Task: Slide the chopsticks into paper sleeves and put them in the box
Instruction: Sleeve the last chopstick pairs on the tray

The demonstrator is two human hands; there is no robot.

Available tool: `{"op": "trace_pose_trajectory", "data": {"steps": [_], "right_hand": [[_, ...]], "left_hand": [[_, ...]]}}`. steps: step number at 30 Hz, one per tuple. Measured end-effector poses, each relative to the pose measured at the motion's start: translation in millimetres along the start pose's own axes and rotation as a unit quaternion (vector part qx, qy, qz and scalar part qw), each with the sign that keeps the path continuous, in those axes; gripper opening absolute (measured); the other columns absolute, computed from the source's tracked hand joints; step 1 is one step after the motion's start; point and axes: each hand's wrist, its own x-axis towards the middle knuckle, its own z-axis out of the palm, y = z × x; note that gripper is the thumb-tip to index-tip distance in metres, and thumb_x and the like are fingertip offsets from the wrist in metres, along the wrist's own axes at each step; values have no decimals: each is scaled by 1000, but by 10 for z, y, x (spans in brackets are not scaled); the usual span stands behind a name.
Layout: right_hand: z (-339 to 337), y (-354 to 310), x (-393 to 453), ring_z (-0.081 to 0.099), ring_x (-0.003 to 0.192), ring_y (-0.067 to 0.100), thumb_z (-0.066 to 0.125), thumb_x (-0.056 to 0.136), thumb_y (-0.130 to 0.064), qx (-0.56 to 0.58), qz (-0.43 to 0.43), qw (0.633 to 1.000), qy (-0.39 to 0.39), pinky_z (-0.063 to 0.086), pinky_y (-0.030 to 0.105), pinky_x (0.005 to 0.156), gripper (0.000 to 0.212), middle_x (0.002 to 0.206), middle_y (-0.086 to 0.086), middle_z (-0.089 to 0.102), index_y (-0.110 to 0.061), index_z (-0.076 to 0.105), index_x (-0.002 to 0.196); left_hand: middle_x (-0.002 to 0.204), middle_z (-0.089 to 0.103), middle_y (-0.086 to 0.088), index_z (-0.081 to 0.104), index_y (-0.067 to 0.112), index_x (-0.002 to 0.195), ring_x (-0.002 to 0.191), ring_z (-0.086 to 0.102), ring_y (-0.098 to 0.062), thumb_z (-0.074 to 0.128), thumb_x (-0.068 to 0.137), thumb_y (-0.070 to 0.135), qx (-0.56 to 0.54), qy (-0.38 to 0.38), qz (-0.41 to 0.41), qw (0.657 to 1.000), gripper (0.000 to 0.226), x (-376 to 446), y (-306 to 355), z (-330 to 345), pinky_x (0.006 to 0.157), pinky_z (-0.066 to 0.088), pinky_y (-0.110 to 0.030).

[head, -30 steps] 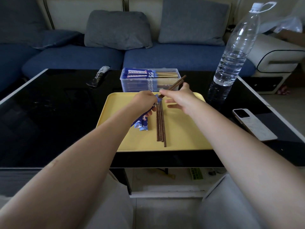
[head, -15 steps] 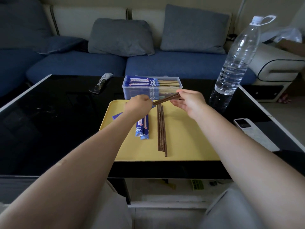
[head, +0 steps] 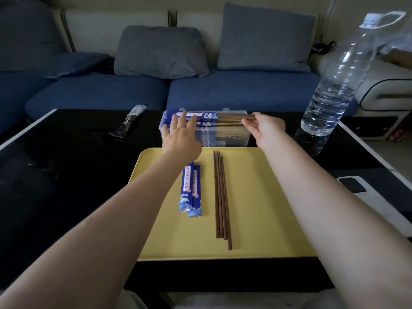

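Four bare chopsticks (head: 220,197) and two sleeves (head: 190,190) are lying on the yellow tray (head: 267,219); beyond, a sleeved pair (head: 223,117) is being pinched by the right hand (head: 265,128) and steadied by the spread left hand (head: 181,139) over the box (head: 225,136), where snagging on the rim is being risked.

Black table (head: 66,175) — tray (head: 267,219), box (head: 223,139), bottle (head: 334,85), phone (head: 374,197).

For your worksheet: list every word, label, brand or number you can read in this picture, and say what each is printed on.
Nothing reads clearly.
Paper sleeves on the tray: vertical red characters on a white strip, too blurred to read.
Sleeves in the clear box: printed strips, too small to read.
Packet on the black table: dark marks, illegible.
Water bottle: no label visible.
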Motion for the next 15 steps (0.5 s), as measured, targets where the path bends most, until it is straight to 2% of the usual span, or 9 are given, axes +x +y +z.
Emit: {"op": "trace_pose_trajectory", "data": {"steps": [3, 5, 8, 10, 12, 15], "right_hand": [[59, 38, -5, 73, 87, 24, 69, 92, -2, -17, -12, 1000, -15, 63, 32, 75, 12, 103, 19, 69, 1, 61, 101], [92, 52, 9, 72, 92, 22, 64, 94, 1, -60, -43, 997, -38, 62, 31, 80, 15, 112, 18, 67, -3, 59, 108], [122, 87, 50, 67, 106, 20, 59, 95, 4, -173, -98, 979, -51, 59, 32, 89, 53, 130, 13, 58, -8, 45, 145], [128, 105, 54, 64, 113, 20, 55, 98, 0, -273, -152, 949, -51, 58, 33, 92, 58, 143, 9, 51, -12, 37, 152], [109, 108, 62, 56, 128, 23, 50, 101, -5, -378, -217, 899, -38, 49, 33, 104, 53, 150, 6, 46, -12, 38, 152], [76, 115, 58, 44, 138, 26, 47, 103, -12, -483, -267, 833, -34, 40, 35, 108, 50, 151, 7, 44, -15, 39, 152]], "left_hand": [[166, 10, -6, 14, 25, 158, 153, 1, -28, 55, 96, 28, 10, -3, 2, 1000, 74, 30, -61, 84, 121, 2, -54], [165, 14, -6, 15, 26, 157, 152, 4, -28, 56, 96, 31, 9, 0, 3, 1000, 74, 51, -107, 111, 121, 3, -55], [165, 13, -6, 13, 27, 157, 152, 4, -28, 56, 96, 31, 16, 0, 10, 1000, 75, 72, -139, 128, 120, 2, -55], [165, 13, -6, 13, 27, 157, 152, 4, -28, 56, 96, 31, 19, 1, 12, 1000, 75, 73, -145, 131, 120, 2, -55], [165, 13, -6, 14, 27, 157, 153, 4, -28, 57, 96, 31, 19, 4, 14, 1000, 75, 70, -148, 137, 120, 3, -55], [165, 12, -7, 15, 27, 157, 153, 4, -29, 57, 95, 30, 18, 6, 15, 1000, 75, 59, -132, 140, 121, 3, -54]]}}
